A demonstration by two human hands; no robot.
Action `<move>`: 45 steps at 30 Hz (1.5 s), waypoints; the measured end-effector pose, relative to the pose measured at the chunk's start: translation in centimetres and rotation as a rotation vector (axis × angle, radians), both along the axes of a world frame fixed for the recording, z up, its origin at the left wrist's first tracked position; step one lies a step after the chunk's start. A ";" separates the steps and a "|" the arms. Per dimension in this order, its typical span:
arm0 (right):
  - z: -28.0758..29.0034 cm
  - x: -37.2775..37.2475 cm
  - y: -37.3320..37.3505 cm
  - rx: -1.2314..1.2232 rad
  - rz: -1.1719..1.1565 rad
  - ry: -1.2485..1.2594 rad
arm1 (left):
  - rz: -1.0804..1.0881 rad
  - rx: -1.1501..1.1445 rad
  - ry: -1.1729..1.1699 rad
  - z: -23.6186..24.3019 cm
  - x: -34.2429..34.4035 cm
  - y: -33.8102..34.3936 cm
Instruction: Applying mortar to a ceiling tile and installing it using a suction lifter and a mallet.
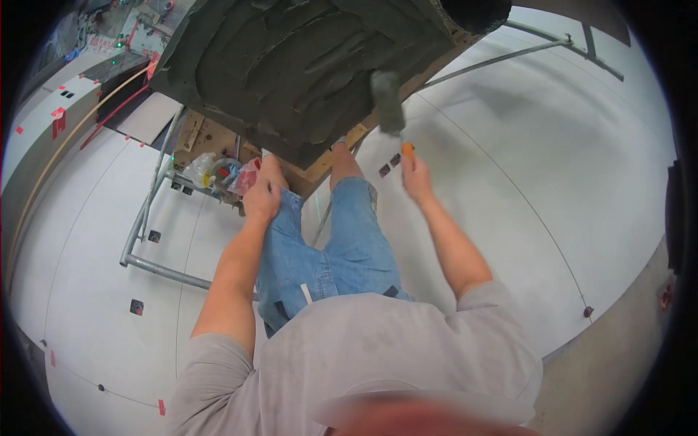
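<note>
My right hand (416,180) is closed round the orange handle of a trowel (388,105). Grey mortar coats its blurred blade, which lies over the near right edge of a panel spread with mortar. That dark grey mortar (291,65) covers the surface in front of my legs, in ridges and sweeping strokes. My left hand (260,200) rests on my left thigh near the hem of the denim shorts, with no tool visible in it. Its fingers lie against the leg and are only partly visible.
Wooden planks (320,173) lie under the mortar panel. Plastic bags (200,171) and small items sit left of my knees. Metal scaffold tubes (171,272) run at left and upper right. A dark bucket (476,14) stands at the top. White panels with socket boxes (137,307) surround me.
</note>
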State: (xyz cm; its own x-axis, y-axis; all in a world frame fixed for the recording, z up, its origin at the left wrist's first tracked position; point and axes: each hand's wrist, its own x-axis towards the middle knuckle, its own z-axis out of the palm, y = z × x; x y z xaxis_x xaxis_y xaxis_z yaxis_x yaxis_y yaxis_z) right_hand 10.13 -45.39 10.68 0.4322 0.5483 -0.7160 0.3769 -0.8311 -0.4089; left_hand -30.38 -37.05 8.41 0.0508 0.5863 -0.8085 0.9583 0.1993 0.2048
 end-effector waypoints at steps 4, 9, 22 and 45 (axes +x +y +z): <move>4.2 -6.3 -5.5 -0.242 -0.234 0.298 | -0.014 -0.011 0.022 -0.1 0.0 -0.5; 10.3 -12.0 -2.2 -0.316 -1.207 0.786 | -0.006 -0.023 0.012 0.8 0.5 -0.5; 7.1 -6.8 0.8 -0.440 -1.225 1.172 | -0.078 0.044 -0.044 0.1 2.5 0.6; -0.9 22.3 25.2 -0.379 0.824 -0.963 | 0.104 0.059 0.001 0.3 1.5 -2.1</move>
State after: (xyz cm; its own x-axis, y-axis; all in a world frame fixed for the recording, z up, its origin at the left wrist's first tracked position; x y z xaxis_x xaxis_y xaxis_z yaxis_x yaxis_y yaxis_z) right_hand 32.48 -20.24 9.77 0.4894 0.7293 -0.4782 0.8306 -0.2228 0.5103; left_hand -28.90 -39.12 8.69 -0.0132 0.6349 -0.7724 0.9333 0.2851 0.2184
